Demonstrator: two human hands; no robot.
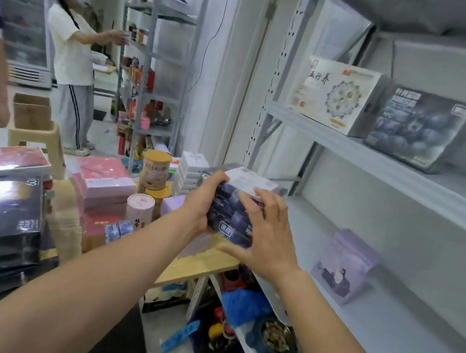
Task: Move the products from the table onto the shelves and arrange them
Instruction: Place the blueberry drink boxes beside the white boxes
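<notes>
Pack: dark blue film-wrapped bundle of small cartons (230, 219), held above the pale wooden table's (197, 263) edge.
Left hand (204, 199): clamped round its 9 o'clock side.
Right hand (264, 238): fingers spread, flat against its 3 o'clock face.
Grey metal shelf (360, 292): at 3 o'clock, right hand nearer.
Axis: seemingly 12 to 6.

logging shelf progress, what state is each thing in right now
dark pack, held up, not yet shelved
left hand, grips the pack's end
right hand, fingers spread against the pack
white box, on upper shelf, leaning back
blueberry box, same shelf, leaning back
purple pouch, upright on lower shelf
brown tin, upright on table
</notes>
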